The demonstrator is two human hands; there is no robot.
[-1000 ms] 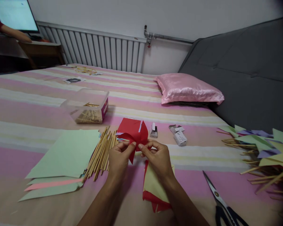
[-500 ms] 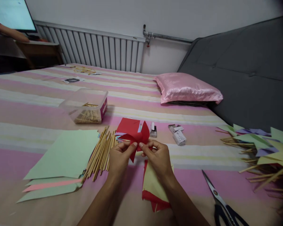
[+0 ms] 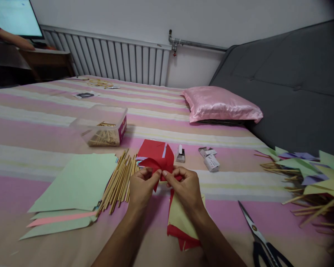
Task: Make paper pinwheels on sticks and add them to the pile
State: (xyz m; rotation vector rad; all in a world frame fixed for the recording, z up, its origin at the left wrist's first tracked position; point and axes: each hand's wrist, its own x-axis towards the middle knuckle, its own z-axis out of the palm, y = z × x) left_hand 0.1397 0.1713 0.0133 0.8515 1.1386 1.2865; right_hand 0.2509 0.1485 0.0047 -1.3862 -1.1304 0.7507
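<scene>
A red paper pinwheel [image 3: 161, 163] with curved blades is held up in front of me by both hands. My left hand [image 3: 143, 183] pinches it from the left between thumb and fingers. From the right, my right hand [image 3: 185, 183] grips it with the thumb near its centre, close to the left thumb. Just behind lies a stack of red paper squares [image 3: 150, 149], with lilac edges showing underneath. Thin wooden sticks [image 3: 119, 181] lie in a bundle left of my left hand. Under my right wrist are yellow and red paper pieces [image 3: 180, 218].
Pale green paper sheets [image 3: 75, 181] lie at left, with a clear plastic box [image 3: 105, 128] of short sticks behind. Scissors [image 3: 254, 228] and finished paper pinwheels [image 3: 311, 170] are at right. Small cardboard boxes [image 3: 211, 162] and a pink pillow [image 3: 221, 104] sit farther back. Another person's arm [image 3: 13, 39] is at far left.
The pinwheel's blades have shifted slightly left and inward, and the right thumb has moved a little nearer the left one. Both hands still hold the pinwheel.
</scene>
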